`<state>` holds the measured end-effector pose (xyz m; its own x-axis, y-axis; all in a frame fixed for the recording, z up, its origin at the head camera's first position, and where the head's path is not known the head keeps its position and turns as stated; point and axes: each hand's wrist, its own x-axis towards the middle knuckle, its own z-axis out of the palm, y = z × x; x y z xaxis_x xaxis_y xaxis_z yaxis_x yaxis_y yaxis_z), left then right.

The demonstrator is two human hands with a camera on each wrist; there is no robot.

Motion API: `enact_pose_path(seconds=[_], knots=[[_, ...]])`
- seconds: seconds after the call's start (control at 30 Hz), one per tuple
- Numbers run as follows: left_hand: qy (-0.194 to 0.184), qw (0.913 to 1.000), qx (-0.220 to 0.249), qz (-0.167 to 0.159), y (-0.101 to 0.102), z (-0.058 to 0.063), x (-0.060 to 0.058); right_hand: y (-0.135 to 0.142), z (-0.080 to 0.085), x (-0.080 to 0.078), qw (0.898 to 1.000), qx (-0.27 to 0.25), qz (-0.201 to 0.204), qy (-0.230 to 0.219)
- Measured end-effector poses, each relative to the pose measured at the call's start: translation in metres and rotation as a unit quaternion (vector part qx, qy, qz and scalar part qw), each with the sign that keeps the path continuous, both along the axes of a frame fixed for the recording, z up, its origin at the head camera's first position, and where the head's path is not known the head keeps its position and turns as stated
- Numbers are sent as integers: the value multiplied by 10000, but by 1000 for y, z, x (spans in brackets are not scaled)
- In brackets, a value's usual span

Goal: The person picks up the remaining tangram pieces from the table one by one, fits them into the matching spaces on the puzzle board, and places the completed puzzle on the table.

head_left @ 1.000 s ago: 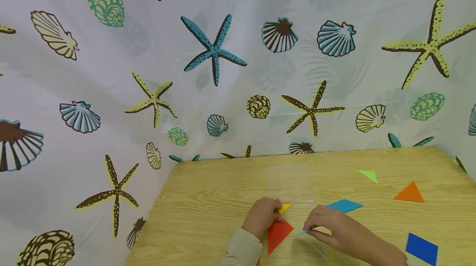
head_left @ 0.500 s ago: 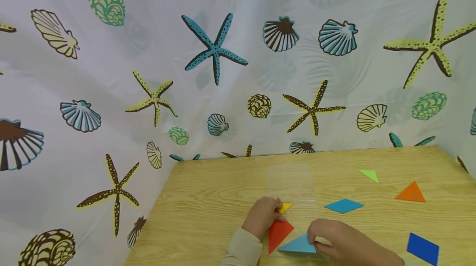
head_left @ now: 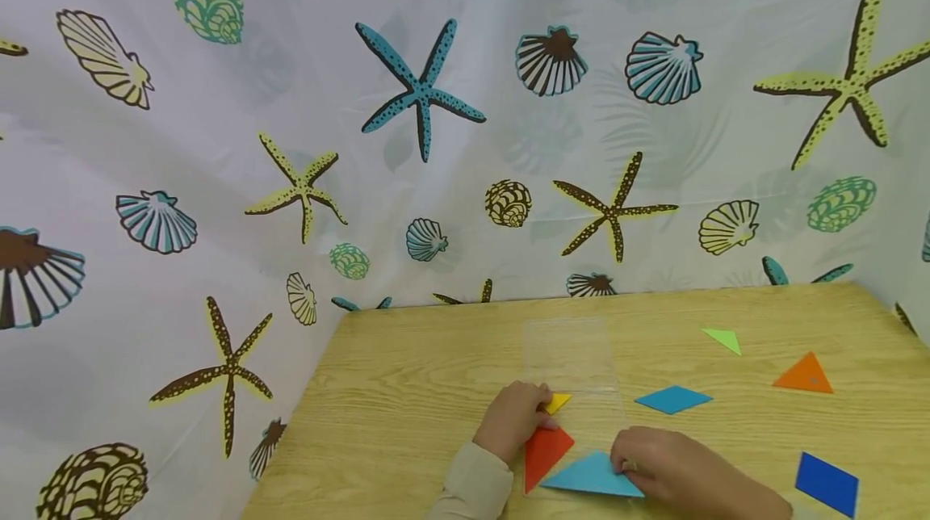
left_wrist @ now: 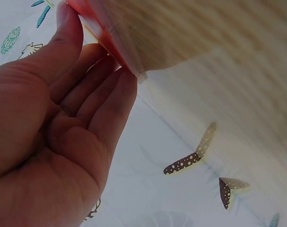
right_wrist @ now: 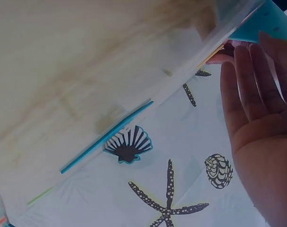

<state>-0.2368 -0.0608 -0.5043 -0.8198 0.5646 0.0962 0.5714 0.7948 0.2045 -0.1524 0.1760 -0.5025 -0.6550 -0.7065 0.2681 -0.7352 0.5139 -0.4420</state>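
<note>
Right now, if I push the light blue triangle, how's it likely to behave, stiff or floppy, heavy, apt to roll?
The light blue triangle is probably fairly stiff: its face looks flat, without sag, as the right hand pinches it. It's likely light for its size, since it looks thin. It seems unlikely to roll, given its straight edges and flat shape.

Wht cloth (head_left: 465, 140) w/ shell & starfish prints (head_left: 422, 90) hangs behind wood-grain tbl (head_left: 421, 366).

The head camera looks forward and down across the desk (head_left: 407, 366) from well back, taking in the left hand (head_left: 511, 421) and right hand (head_left: 657, 463). Each wrist camera faces its own hand up close — low over the desk — and all three share the patterned cloth (head_left: 465, 132) behind it.
</note>
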Motion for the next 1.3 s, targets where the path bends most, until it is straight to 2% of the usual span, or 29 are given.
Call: enact_pose_path(seconds=[0.13,0.23,0.37,0.6,0.73,0.87,0.93,1.13,1.3], knots=[[-21,10000,8,7,1,0,0,-1,-1,-1,9990,333,-297,-64],[-36,10000,47,-20,1,0,-1,-3,-1,-1,9974,416,-477,-348],[-45,10000,48,-23,0,0,0,-7,-4,2,9976,386,-278,-507],[-80,9999,114,29,0,2,1,-14,-11,4,9982,533,162,-214],[-69,10000,32,65,2,0,0,-19,-14,5,9979,612,148,-135],[-62,9999,-26,133,3,-1,-1,-24,-14,7,9965,758,0,-341],[-55,9998,-47,170,3,-1,-1,-26,-14,7,9963,806,-16,-304],[-52,9996,-176,213,4,1,1,-32,-16,9,9963,827,124,196],[-37,9994,-281,190,5,0,2,-36,-14,10,9966,732,145,364]])
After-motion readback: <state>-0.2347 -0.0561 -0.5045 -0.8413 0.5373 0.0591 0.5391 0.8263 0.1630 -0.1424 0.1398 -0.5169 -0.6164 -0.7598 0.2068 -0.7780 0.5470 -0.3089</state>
